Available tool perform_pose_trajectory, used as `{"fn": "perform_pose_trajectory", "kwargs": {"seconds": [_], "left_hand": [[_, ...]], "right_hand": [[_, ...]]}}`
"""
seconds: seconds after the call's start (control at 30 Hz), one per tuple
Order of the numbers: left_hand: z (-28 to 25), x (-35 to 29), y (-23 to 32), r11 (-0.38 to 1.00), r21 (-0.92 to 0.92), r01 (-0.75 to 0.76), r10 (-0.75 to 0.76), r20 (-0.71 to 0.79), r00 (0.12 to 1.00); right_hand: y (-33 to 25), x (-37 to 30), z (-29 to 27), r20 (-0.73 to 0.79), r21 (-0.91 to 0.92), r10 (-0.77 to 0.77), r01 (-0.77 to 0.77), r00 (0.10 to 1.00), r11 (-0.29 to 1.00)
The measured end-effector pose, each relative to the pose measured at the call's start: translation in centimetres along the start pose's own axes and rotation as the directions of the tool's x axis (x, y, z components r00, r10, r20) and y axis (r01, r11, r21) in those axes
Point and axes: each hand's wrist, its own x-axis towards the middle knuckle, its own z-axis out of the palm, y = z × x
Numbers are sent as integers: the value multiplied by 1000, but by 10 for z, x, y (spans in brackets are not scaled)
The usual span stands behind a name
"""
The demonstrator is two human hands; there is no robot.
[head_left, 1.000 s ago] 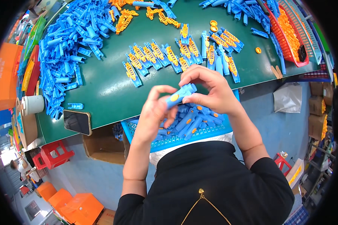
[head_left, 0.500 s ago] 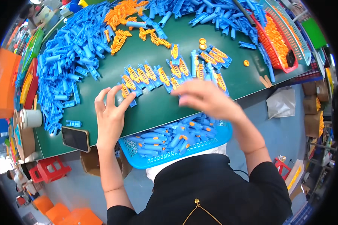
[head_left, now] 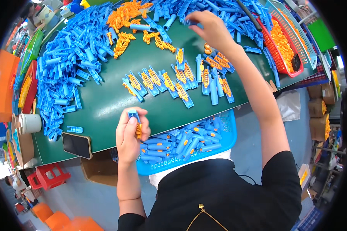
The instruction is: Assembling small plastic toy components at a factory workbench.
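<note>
Both hands have shifted: the left hand [head_left: 128, 134] has drawn back from the left end of the rows to the table's near edge, while the right hand [head_left: 214, 30] has swung out toward the far edge. Left thumb and fingers close around a blue piece [head_left: 133, 113], its end poking up past the thumb, with an orange insert [head_left: 138, 131] showing by the fingertips. Right thumb and forefinger stand a little apart over the front of the far blue heap [head_left: 235, 19] — whether they touch a piece there is hard to tell.

Between the hands, rows of blue pieces with orange inserts [head_left: 152, 80] lie across the middle of the green table [head_left: 104, 102], and orange caps [head_left: 208, 49] sit just beyond their right part. Below the near edge, beside the left hand, a light-blue basket [head_left: 230, 134] holds blue parts with orange spots [head_left: 185, 142]. Farther out, a large blue heap [head_left: 79, 54] fills the left side, orange parts [head_left: 125, 13] lie by the far edge, and a red basket [head_left: 272, 50] of orange bits stands at the right end. Near the left corner — a phone [head_left: 77, 145] and a white tub [head_left: 30, 123].
</note>
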Motion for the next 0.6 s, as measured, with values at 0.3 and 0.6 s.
{"fn": "perform_pose_trajectory", "kwargs": {"seconds": [0.3,0.6], "left_hand": [[39,15,-19,876,-483,-12,-35,-88,995],[37,6,-28,745,-666,-9,-40,-59,997]], "right_hand": [[-159,-51,-65,475,879,391,-404,788,-254],[-193,-77,-52,505,858,493,-473,709,-200]]}}
